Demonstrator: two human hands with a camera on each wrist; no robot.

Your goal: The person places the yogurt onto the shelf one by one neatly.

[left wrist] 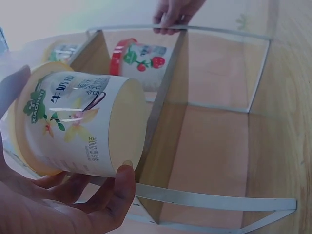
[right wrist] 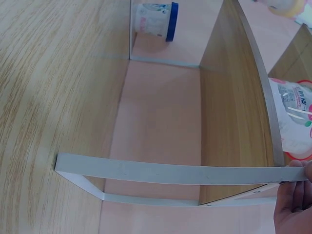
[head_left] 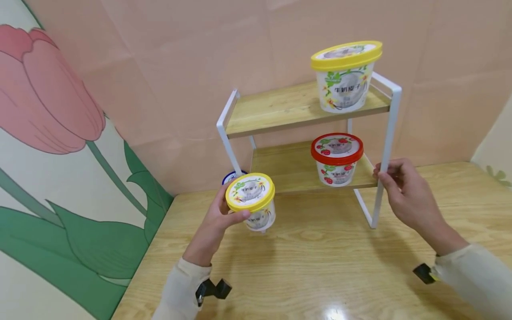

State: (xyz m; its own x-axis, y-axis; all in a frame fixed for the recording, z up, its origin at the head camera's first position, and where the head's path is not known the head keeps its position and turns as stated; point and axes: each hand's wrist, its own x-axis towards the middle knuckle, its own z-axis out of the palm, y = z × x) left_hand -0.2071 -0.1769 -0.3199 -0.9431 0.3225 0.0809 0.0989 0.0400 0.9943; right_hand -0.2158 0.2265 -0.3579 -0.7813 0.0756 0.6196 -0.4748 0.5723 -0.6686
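My left hand [head_left: 210,231] grips a paper tub with a yellow lid [head_left: 251,193], thumb on one side and fingers round the other. This tub is in front of the left end of a two-tier wooden shelf [head_left: 276,109] with white metal legs. In the left wrist view the tub [left wrist: 78,124] appears sideways, and a fingertip touches its bottom edge. My right hand [head_left: 412,195] pinches the shelf's right front leg [head_left: 386,151] at lower-board height. A red-lidded tub [head_left: 337,158] stands on the lower board, and another yellow-lidded tub [head_left: 346,82] on the upper board's right end.
Behind the shelf's left leg is a blue-lidded tub [head_left: 231,177], mostly hidden in the head view; the right wrist view shows more of that tub [right wrist: 155,20]. The shelf stands on a wood-grain table [head_left: 320,262]. A pink backdrop [head_left: 180,89] hangs behind, with a tulip-painted panel [head_left: 52,178] at left.
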